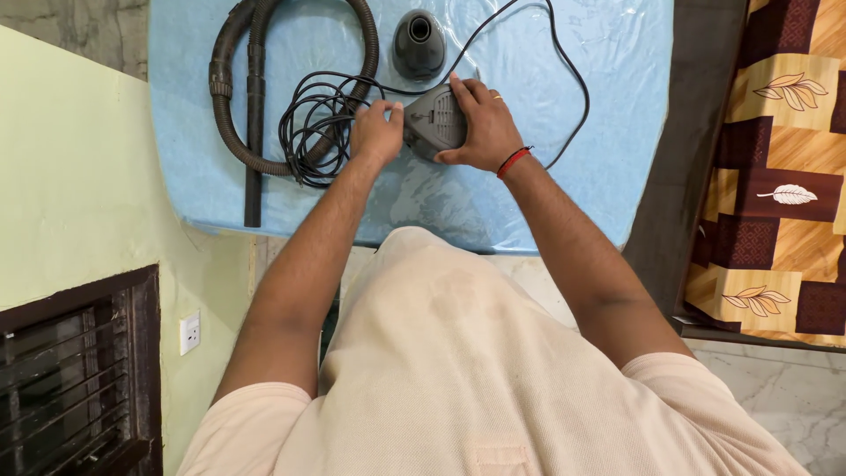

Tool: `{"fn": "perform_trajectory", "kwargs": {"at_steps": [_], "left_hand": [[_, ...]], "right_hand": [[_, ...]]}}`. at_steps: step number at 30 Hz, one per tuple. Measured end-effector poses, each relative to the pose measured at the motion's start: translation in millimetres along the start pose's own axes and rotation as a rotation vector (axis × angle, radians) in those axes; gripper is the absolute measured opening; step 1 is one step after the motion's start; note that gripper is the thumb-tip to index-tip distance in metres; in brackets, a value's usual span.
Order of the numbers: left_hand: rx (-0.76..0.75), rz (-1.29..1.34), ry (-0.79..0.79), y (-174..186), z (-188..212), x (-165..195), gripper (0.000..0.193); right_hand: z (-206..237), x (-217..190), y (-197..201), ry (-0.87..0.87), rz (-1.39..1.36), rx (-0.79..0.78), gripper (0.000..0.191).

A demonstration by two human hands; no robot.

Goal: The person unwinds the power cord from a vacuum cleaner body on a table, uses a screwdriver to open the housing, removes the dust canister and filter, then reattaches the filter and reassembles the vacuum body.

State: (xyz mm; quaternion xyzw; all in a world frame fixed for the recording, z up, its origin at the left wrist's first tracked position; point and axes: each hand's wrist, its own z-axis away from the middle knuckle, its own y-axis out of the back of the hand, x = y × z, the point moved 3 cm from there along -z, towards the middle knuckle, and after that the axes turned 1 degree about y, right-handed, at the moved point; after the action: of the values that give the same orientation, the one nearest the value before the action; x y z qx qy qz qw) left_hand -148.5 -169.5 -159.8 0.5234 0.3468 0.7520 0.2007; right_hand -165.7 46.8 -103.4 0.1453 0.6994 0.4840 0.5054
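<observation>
A grey vented plastic housing (434,122) lies on the light blue plastic-covered table (608,123). My right hand (480,123), with a ring and a red wrist thread, cups the housing's right side. My left hand (375,130) presses its fingertips against the housing's left edge. A black power cord (313,123) lies coiled just left of my left hand and loops around behind the housing to the right.
A dark corrugated hose (231,88) with a rigid tube lies at the table's left. A dark cone-shaped nozzle piece (418,42) stands behind the housing. A green wall with a white socket (189,331) is at left; a leaf-patterned bedspread (780,167) at right.
</observation>
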Motion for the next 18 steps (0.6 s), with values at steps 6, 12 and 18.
{"fn": "perform_trajectory", "kwargs": {"at_steps": [6, 12, 18], "left_hand": [[-0.128, 0.161, -0.312, 7.3, 11.3, 6.5, 0.038], [-0.186, 0.07, -0.627, 4.5, 37.7, 12.5, 0.098], [-0.148, -0.033, -0.55, -1.8, 45.3, 20.5, 0.134]], "right_hand": [[4.4, 0.4, 2.1, -0.035, 0.019, 0.038, 0.14], [15.8, 2.7, 3.6, -0.128, 0.002, 0.161, 0.11], [11.8, -8.0, -3.3, -0.234, 0.102, 0.212, 0.099]]}}
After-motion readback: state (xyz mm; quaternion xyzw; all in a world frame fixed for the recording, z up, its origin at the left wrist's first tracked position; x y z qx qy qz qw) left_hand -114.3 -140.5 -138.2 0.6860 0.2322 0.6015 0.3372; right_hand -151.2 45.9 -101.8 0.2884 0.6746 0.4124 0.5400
